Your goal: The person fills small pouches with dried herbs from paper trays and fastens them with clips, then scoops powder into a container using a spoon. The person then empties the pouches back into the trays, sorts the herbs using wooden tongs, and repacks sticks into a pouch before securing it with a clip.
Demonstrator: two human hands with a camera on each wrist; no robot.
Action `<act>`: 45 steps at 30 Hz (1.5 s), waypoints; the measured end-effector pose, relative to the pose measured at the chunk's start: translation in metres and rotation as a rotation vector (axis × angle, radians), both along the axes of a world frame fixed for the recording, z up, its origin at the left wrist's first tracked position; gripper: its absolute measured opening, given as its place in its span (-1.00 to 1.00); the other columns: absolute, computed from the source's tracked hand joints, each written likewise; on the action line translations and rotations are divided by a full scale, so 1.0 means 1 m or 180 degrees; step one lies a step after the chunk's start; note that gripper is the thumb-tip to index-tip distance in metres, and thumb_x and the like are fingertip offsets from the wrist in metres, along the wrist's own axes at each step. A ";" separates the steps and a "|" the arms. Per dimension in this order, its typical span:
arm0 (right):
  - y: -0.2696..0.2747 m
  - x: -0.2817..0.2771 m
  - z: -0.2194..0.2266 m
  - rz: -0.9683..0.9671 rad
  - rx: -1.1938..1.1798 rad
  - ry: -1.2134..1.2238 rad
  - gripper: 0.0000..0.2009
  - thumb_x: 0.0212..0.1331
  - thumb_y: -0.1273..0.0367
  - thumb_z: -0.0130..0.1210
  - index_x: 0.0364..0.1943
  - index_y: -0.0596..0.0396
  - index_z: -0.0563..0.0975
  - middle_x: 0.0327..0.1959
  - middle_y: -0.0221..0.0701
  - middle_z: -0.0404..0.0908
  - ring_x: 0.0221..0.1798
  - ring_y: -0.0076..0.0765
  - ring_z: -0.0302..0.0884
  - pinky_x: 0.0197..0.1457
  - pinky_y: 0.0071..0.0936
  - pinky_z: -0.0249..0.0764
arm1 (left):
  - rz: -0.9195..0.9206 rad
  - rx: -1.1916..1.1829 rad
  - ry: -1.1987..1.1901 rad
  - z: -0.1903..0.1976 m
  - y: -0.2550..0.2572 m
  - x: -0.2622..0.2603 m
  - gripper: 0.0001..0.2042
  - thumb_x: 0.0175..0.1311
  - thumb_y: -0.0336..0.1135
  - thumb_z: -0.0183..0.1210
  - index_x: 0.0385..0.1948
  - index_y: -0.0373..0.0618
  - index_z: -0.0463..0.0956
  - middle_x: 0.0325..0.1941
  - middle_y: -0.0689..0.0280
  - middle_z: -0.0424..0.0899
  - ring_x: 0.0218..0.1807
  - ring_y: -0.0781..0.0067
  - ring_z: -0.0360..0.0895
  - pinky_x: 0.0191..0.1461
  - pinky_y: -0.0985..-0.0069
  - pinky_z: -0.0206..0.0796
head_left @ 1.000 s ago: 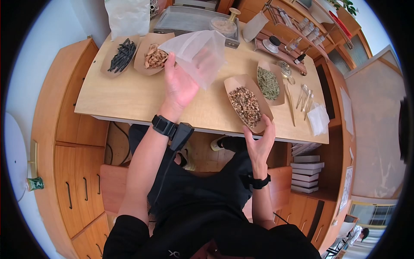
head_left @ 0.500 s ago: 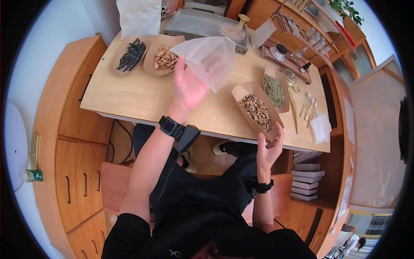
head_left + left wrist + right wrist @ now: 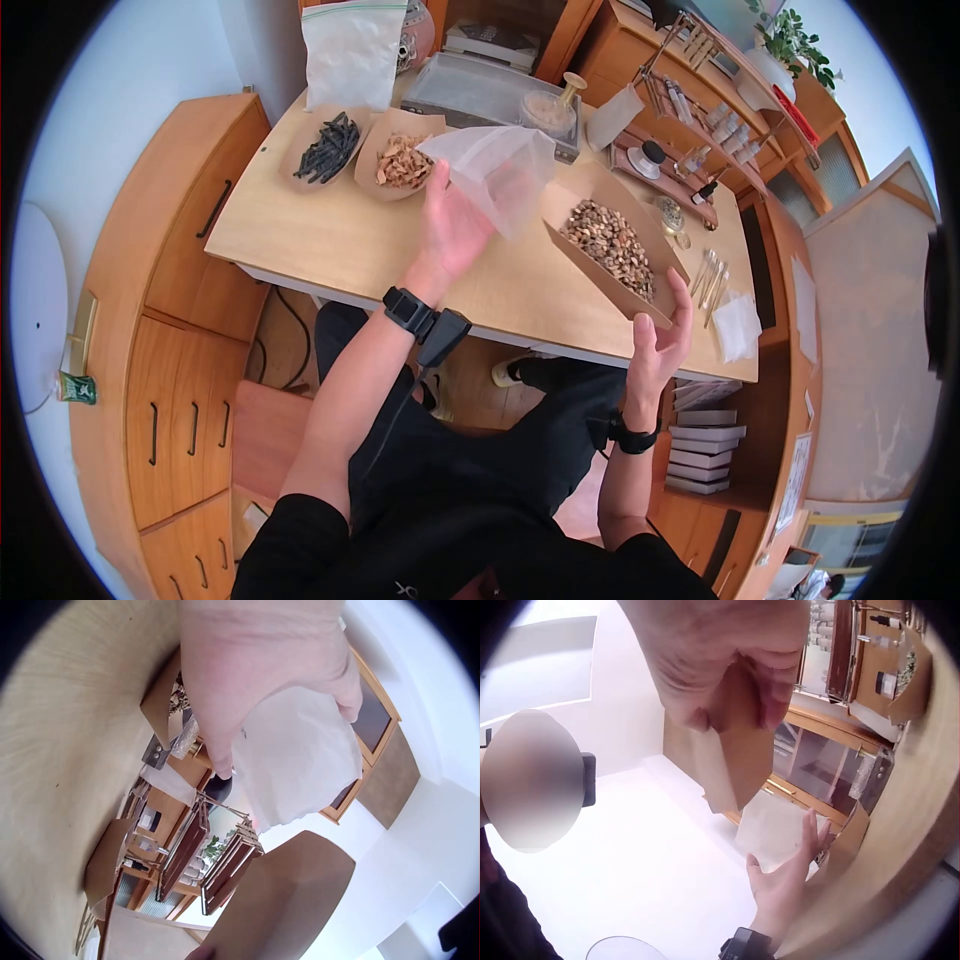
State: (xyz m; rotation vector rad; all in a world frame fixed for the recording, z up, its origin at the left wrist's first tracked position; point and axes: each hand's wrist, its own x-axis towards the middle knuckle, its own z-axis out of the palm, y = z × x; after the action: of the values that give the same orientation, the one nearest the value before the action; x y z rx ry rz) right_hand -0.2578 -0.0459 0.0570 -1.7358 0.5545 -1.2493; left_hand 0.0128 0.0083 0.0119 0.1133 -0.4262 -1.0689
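Observation:
My left hand (image 3: pixel 455 235) holds a translucent white pouch (image 3: pixel 500 160), thumb on its near side and fingers seen faintly through it. My right hand (image 3: pixel 660 350) grips the near end of a brown paper tray (image 3: pixel 590 275) between thumb and fingers. Brown chopped dried pieces (image 3: pixel 610 240) lie in that tray, which is raised off the table and to the right of the pouch. From the left wrist, the tray (image 3: pixel 289 904) appears beyond the pouch (image 3: pixel 296 761). Head-on, the raised tray hides the green herb tray (image 3: pixel 911 671), visible in the right wrist view.
Two paper trays stand at the left, with dark sticks (image 3: pixel 328 148) and tan shavings (image 3: pixel 403 162). Behind them are a white bag (image 3: pixel 352 55) and a grey box (image 3: pixel 450 90). A wooden rack (image 3: pixel 650 170) with bottles, thin tools (image 3: pixel 712 280) and a white packet (image 3: pixel 737 325) are at the right.
My right hand has lifted the tray of brown pieces and brought it over the green herb tray in the head view. The left hand keeps holding the pouch; the head view has shifted.

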 end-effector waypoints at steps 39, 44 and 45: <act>-0.057 0.062 0.098 0.0252 -0.1376 0.1484 -0.44 -0.03 0.39 0.33 0.15 0.10 0.44 0.02 -0.30 0.55 0.05 -0.32 0.52 -0.07 -0.49 0.48 | 0.0165 0.0108 -0.0226 -0.003 -0.004 -0.003 -0.34 0.39 0.15 0.00 0.36 -0.08 0.09 0.37 0.26 0.30 0.35 0.25 0.29 0.42 0.19 0.12; -0.070 0.069 0.115 0.0538 -0.1150 0.1501 -0.45 -0.02 0.37 0.32 0.13 0.13 0.45 0.02 -0.28 0.55 0.00 -0.34 0.56 -0.08 -0.49 0.51 | 0.0107 0.0101 -0.0267 -0.004 -0.005 -0.002 -0.32 0.38 0.16 0.00 0.37 -0.09 0.08 0.39 0.23 0.27 0.36 0.21 0.28 0.43 0.16 0.13; -0.073 0.070 0.119 0.0556 -0.1174 0.1562 -0.46 -0.02 0.37 0.32 0.13 0.14 0.45 0.02 -0.27 0.56 -0.03 -0.34 0.57 -0.08 -0.49 0.53 | 0.0119 0.0093 -0.0287 -0.003 -0.005 -0.003 -0.31 0.38 0.18 -0.01 0.37 -0.09 0.07 0.41 0.21 0.25 0.37 0.19 0.27 0.44 0.14 0.13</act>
State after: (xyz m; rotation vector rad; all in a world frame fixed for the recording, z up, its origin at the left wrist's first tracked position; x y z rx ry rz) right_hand -0.1880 -0.1189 0.1759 -2.3732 0.4525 -0.8339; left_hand 0.0102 0.0033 0.0085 0.1951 -0.4880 -1.0359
